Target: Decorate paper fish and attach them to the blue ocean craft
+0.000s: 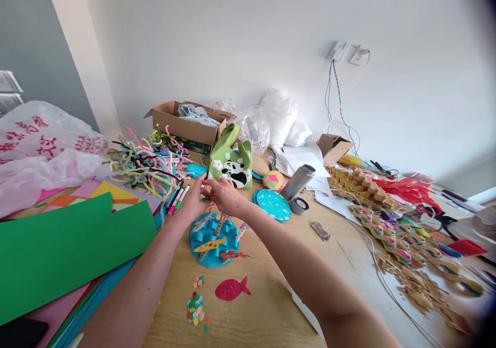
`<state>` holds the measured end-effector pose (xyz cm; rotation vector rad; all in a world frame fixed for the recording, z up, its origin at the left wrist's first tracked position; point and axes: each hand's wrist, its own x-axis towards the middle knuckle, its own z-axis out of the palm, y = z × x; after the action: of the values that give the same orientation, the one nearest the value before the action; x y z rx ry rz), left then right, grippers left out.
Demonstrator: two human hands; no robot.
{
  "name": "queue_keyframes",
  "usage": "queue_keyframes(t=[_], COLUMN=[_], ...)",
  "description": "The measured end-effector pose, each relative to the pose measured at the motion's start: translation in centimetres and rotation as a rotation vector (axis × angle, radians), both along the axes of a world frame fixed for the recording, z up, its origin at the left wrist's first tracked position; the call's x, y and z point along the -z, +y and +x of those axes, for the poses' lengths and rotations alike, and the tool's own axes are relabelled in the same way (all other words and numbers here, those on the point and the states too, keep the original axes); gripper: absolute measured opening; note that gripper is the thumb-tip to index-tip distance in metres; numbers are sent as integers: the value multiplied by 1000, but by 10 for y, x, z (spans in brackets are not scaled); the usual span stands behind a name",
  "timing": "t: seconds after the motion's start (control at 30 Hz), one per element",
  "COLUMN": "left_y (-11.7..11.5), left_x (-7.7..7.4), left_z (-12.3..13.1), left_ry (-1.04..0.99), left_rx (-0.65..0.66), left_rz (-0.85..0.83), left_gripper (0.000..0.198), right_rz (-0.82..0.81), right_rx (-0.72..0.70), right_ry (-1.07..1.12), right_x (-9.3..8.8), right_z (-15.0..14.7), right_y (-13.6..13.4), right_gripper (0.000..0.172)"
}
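My left hand [194,197] and my right hand [229,198] meet over the far side of a blue round base [197,252] with a woven paper pattern. Their fingers are closed together, and a small green bit shows between them; what it belongs to is hidden. On the base, striped posts carry fish shapes, among them a spotted yellow fish [210,245] and an orange one [234,255]. A flat red fish [232,289] lies nearer me, beside a pile of small coloured paper dots [196,309]. Behind my hands stands a green panda bag [231,164].
Green card sheets [77,244] cover the left side, below a heap of pipe cleaners [151,162]. Several markers [179,199] lie by my left wrist. Rightward are blue discs [273,205], a metal bottle [297,181], tape [299,205] and egg cartons [364,186].
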<state>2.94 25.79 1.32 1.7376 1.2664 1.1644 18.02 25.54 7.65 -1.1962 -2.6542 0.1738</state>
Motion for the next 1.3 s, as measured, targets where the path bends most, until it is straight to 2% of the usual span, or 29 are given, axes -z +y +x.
queue_keyframes(t=[0.23, 0.5, 0.63, 0.83, 1.3], left_y=[4, 0, -1, -3, -4], left_x=[5, 0, -1, -4, -4], left_z=[-1, 0, 1, 2, 1], left_ry=[7, 37, 44, 54, 35], left_rx=[-19, 15, 18, 18, 51], left_rz=[46, 47, 30, 29, 40], left_gripper=[84, 87, 88, 89, 88], right_rz=[86, 148, 161, 162, 159], right_rx=[3, 42, 44, 68, 99], right_ry=[26, 294, 373, 399, 419], right_x=[-7, -37, -45, -46, -41], right_z=[1, 24, 36, 46, 55], right_y=[-8, -18, -28, -40, -43], right_gripper=[49, 39, 36, 36, 37])
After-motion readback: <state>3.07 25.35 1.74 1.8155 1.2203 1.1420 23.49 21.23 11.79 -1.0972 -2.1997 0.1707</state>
